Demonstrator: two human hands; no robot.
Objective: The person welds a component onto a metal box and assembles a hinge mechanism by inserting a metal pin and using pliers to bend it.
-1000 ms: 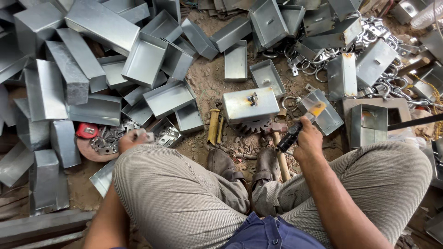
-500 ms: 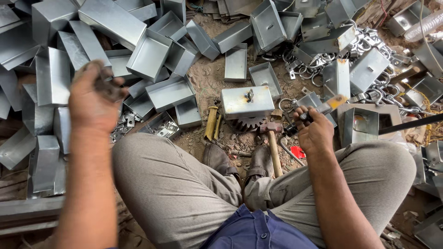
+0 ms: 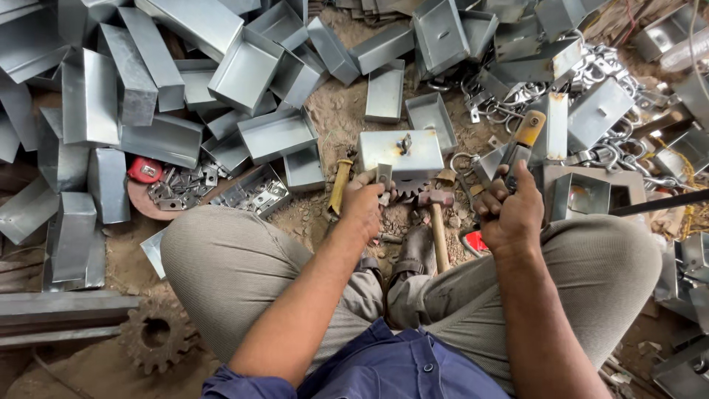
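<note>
I sit cross-legged on the ground. My left hand (image 3: pixel 363 204) pinches a small flat metal plate (image 3: pixel 384 175) just below a grey metal box (image 3: pixel 402 154) that lies upside down with a small fitting on top. My right hand (image 3: pixel 509 210) is closed around a screwdriver (image 3: pixel 518 146) with a yellow and black handle, pointing up and away from me. A hammer (image 3: pixel 436 218) with a wooden handle rests between my feet, beside a dark toothed gear under the box.
Many open galvanised metal boxes (image 3: pixel 244 70) are heaped to the left and across the top. A round tray (image 3: pixel 140 199) holds small brackets and a red tape measure (image 3: pixel 145 170). Metal rings (image 3: pixel 605 151) pile at right. A rusty gear (image 3: pixel 153 336) lies lower left.
My left hand came down from the raised position at left to the spot below the upside-down box, holding a small plate. My right hand lifted the screwdriver slightly.
</note>
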